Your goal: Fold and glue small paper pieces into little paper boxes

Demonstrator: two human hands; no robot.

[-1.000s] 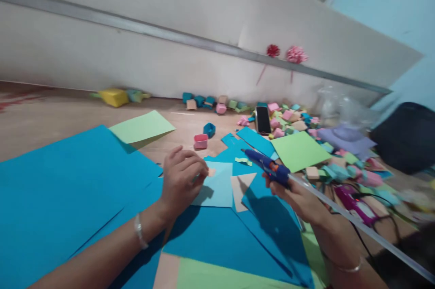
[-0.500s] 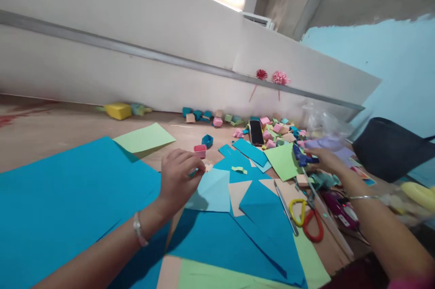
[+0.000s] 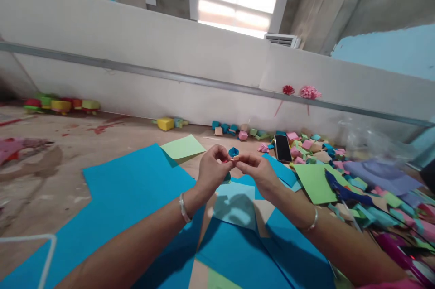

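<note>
My left hand (image 3: 212, 172) and my right hand (image 3: 257, 172) meet above the floor, fingertips pinched together on a small folded paper piece (image 3: 234, 158), peach coloured with a bit of green under it. Below the hands lie a light blue paper square (image 3: 238, 205) and large blue paper sheets (image 3: 136, 189). A blue glue gun (image 3: 346, 192) lies on the papers to the right, away from both hands.
A phone (image 3: 282, 147) lies among several small folded paper boxes (image 3: 306, 144) by the low white wall. A green sheet (image 3: 314, 182) and a pale green sheet (image 3: 183, 147) lie on the floor. More boxes (image 3: 61, 104) sit far left. A purple tool (image 3: 397, 252) lies at right.
My right hand left the blue glue gun at the right and came back to the middle. Both hands rose off the paper and now pinch the small piece together. The camera tilted up.
</note>
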